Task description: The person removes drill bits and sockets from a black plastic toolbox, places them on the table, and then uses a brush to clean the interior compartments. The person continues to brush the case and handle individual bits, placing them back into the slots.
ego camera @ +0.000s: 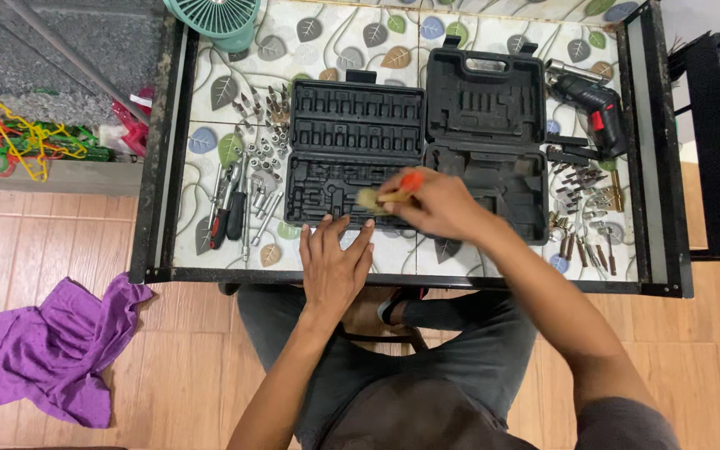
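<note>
Brush bristles, pale and soft, are touching the near half of the open black socket case, while the short orange handle is sitting pinched in the grip of the right hand, fingers curled narrow around it. Nearer the body, the left hand is lying flat with fingers spread and nothing in its grip, fingertips pressing at the case's front rim, close to the near edge of the table, where only a thin strip of bare top is showing. That table is wearing a glossy leaf-patterned surface inside a dark metal frame whose raised rails are fencing in both sides. Left of the case, chrome sockets and a ratchet with red-and-black-handled drivers are crowding the space up to the left rail. Just right, a second moulded black case is standing open, edge to edge with the first. Beyond it, loose bits are scattering toward the right rail, with a black-and-red cordless driver lying above them. At the far edge a round green fan is overhanging. On the tiled floor at the left, a crumpled purple cloth is lying well apart.
</note>
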